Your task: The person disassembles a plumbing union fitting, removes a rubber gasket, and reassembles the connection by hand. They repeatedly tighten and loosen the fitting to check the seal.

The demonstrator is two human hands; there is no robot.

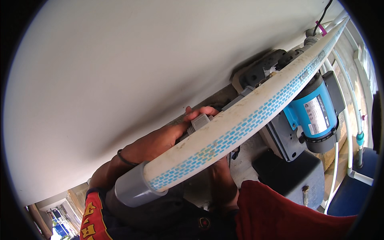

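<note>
A thick white pipe (208, 140) with a blue brick pattern runs across from lower left to upper right, close in front of my hands. A grey coupling (138, 186) sits on its near end. Behind the pipe, my left hand (180, 128) has its fingers curled round a ribbed grey plastic pipe fitting (199, 122), partly hidden by the pipe. My right hand (219, 166) reaches up from below on the pipe's other side. The pipe hides its fingers, so what they touch does not show.
A blue pump motor (314, 108) stands to the right, with a dark grey box (294, 180) below it. A large pale wall (100, 80) fills the left side. Thin white pipes (350, 132) run along the right edge. A black cable (322, 18) hangs at upper right.
</note>
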